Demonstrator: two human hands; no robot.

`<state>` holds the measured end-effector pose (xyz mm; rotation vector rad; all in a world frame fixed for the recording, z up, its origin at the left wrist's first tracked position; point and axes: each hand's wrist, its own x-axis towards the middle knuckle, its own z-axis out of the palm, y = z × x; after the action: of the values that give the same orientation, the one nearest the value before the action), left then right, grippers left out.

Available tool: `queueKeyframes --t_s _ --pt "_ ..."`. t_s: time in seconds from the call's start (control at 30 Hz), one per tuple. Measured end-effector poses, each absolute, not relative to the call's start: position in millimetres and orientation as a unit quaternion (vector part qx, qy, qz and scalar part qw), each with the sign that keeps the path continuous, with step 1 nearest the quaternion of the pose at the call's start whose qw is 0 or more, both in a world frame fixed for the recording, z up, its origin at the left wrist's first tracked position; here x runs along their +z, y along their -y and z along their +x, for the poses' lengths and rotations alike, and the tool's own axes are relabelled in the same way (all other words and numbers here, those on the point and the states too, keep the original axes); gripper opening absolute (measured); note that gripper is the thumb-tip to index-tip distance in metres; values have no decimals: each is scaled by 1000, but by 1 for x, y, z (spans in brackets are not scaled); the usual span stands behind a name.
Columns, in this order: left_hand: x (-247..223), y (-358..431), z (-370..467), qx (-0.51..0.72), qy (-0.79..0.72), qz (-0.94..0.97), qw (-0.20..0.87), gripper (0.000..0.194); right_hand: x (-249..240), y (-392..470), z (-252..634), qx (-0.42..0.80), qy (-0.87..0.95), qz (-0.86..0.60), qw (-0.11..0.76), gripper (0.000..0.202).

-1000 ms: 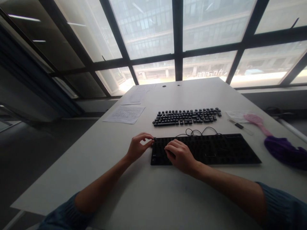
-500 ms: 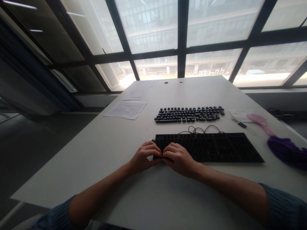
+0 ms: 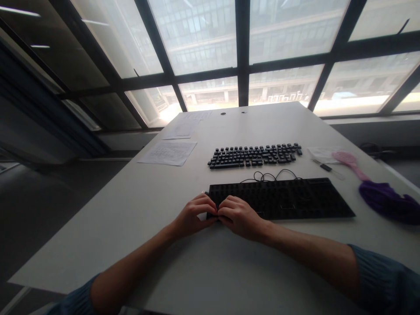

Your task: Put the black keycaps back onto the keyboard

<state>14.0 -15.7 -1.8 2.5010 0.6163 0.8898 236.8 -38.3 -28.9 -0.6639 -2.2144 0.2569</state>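
Note:
At the left front corner of a black keyboard (image 3: 275,199), my left hand (image 3: 193,215) and my right hand (image 3: 241,216) meet with their fingertips almost touching. Both are closed in a pinch. Whatever sits between the fingertips is too small and dark to make out. The keyboard lies flat, and its key bed looks bare of caps over most of its width. Behind it, black keycaps (image 3: 252,156) are laid out in rows on the white table (image 3: 164,192).
To the right lie a thin tool with a dark handle (image 3: 326,167), a pink brush-like thing (image 3: 349,162) and a purple cloth (image 3: 387,201). A black cable (image 3: 259,176) loops behind the keyboard. Printed sheets (image 3: 169,153) rest at the far left, and windows rise beyond the table.
The whole view has shifted slightly, so things sit a little further left. Both hands keep their pinch at the same corner of the keyboard.

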Motion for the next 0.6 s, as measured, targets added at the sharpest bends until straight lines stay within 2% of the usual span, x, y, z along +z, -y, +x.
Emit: queueKeyframes --t_s 0.6 --pt "3 16 11 292 -252 896 219 7 -25 37 238 93 881 -266 381 15"
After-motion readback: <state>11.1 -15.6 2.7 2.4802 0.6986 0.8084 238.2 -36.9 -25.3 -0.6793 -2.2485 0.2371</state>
